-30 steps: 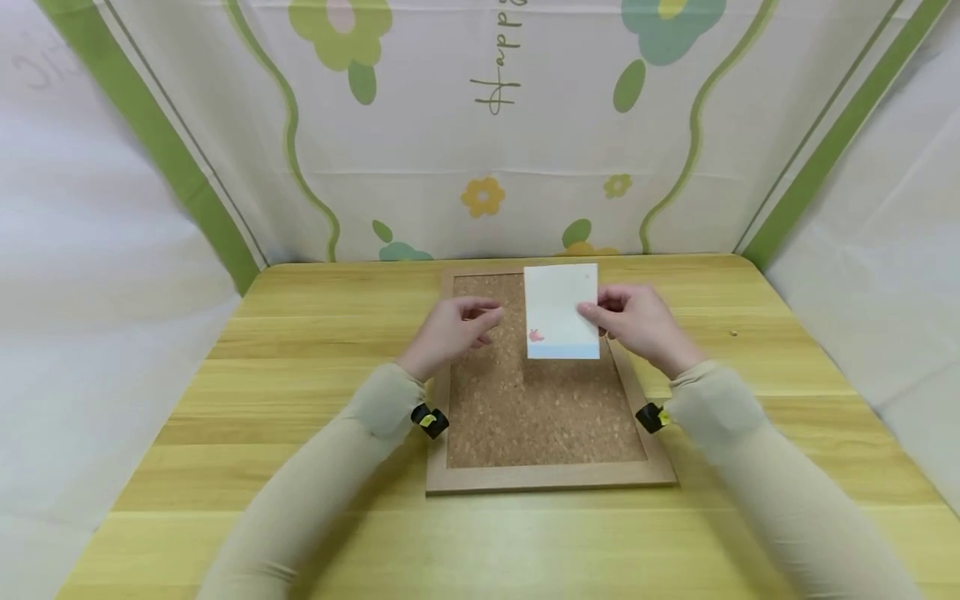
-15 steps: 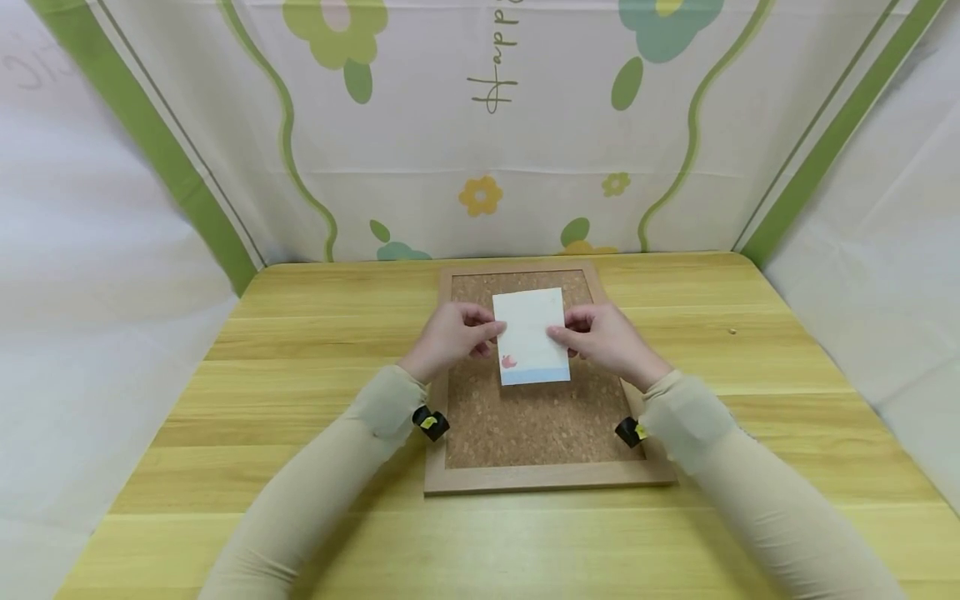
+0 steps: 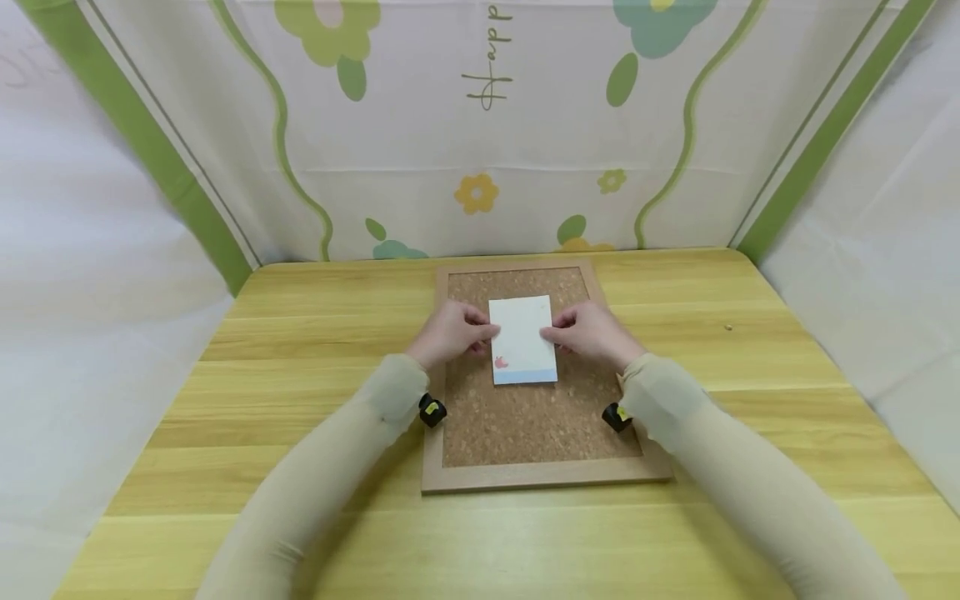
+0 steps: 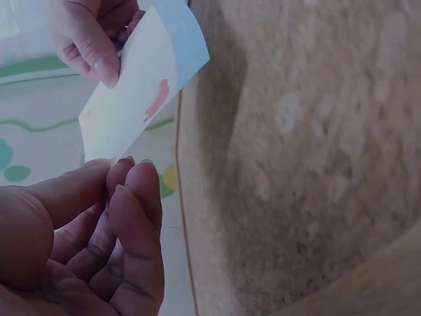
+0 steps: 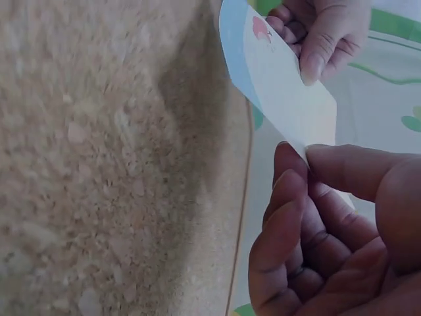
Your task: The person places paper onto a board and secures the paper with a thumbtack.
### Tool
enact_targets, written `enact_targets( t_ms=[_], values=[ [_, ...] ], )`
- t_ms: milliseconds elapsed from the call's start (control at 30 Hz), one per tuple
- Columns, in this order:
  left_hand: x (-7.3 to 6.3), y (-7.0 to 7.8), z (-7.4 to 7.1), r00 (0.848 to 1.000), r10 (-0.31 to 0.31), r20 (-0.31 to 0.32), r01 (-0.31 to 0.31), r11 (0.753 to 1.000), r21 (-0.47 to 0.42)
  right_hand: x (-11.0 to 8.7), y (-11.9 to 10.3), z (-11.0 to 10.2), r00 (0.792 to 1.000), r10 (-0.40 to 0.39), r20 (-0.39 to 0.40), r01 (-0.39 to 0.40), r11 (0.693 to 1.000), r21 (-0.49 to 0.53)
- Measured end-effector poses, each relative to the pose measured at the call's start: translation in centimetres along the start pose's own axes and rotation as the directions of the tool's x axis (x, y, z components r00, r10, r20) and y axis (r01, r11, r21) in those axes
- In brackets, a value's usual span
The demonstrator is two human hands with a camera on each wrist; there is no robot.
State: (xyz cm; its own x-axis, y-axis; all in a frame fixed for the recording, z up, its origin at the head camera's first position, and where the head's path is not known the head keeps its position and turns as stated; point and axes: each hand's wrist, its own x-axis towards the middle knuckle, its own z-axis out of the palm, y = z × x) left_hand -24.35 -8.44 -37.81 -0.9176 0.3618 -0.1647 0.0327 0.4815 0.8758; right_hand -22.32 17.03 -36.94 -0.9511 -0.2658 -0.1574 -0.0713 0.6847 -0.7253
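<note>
A small white sheet of note paper (image 3: 522, 340) with a blue strip along its bottom and a pink apple-like print in one corner is held up over the cork board (image 3: 540, 433). My left hand (image 3: 453, 332) pinches its left edge between thumb and fingers. On the opposite edge, my right hand (image 3: 588, 333) pinches it the same way. Both wrist views show the paper (image 4: 141, 85) raised off the cork (image 5: 99, 164), slightly bowed, its shadow falling on the board.
The cork board's light wooden frame (image 3: 547, 477) lies on a wood-grain table (image 3: 300, 350). A tiny object (image 3: 728, 327) sits on the table at right. Behind stands a flower-printed cloth (image 3: 420, 125), with white cloth on both sides.
The right hand has brought the paper leftward and lower over the board. My left hand, which held nothing a second ago, has taken hold of the left edge.
</note>
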Motion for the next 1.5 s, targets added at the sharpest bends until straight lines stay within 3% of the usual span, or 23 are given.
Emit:
enact_targets(
  t_ms=[333, 500, 667, 767, 900, 1067, 1167, 1333, 1500],
  values=[
    [0.7, 0.5, 0.3, 0.998, -0.055, -0.013, 0.057, 0.981, 0.187, 2.3, -0.1, 0.9, 0.999, 0.019, 0.045, -0.011, 0.987, -0.159],
    [0.4, 1.0, 0.3, 1.0, -0.018, -0.022, 0.025, 0.941, 0.337, 2.5, -0.7, 1.0, 0.998, 0.046, 0.05, -0.034, 0.975, -0.221],
    [0.0, 1.6, 0.4, 0.998, 0.06, 0.036, -0.07, 0.85, 0.523, 2.7, -1.0, 1.0, 0.996, 0.063, 0.06, -0.044, 0.961, -0.273],
    [-0.1, 1.7, 0.6, 0.993, 0.079, 0.092, -0.12, 0.766, 0.631, 2.8, -1.1, 1.0, 0.994, 0.084, 0.071, -0.058, 0.951, -0.304],
    [0.1, 1.3, 0.7, 0.99, 0.081, 0.113, -0.138, 0.681, 0.72, 2.9, -1.0, 1.0, 0.991, 0.105, 0.078, -0.074, 0.942, -0.327],
    [0.4, 0.9, 0.6, 0.987, 0.051, 0.15, -0.15, 0.604, 0.783, 3.1, -0.7, 1.0, 0.992, 0.093, 0.09, -0.056, 0.936, -0.348],
    [0.3, 0.9, 0.5, 0.984, 0.018, 0.18, -0.157, 0.576, 0.802, 3.2, -0.7, 0.9, 0.991, 0.096, 0.09, -0.056, 0.924, -0.377],
    [0.2, 0.9, 0.7, 0.977, -0.037, 0.211, -0.151, 0.582, 0.799, 3.0, -0.8, 0.7, 0.991, 0.098, 0.086, -0.055, 0.914, -0.403],
    [0.1, 1.0, 0.9, 0.973, -0.063, 0.22, -0.144, 0.581, 0.801, 2.8, -0.4, 0.4, 0.992, 0.09, 0.09, -0.051, 0.928, -0.37]
  ],
)
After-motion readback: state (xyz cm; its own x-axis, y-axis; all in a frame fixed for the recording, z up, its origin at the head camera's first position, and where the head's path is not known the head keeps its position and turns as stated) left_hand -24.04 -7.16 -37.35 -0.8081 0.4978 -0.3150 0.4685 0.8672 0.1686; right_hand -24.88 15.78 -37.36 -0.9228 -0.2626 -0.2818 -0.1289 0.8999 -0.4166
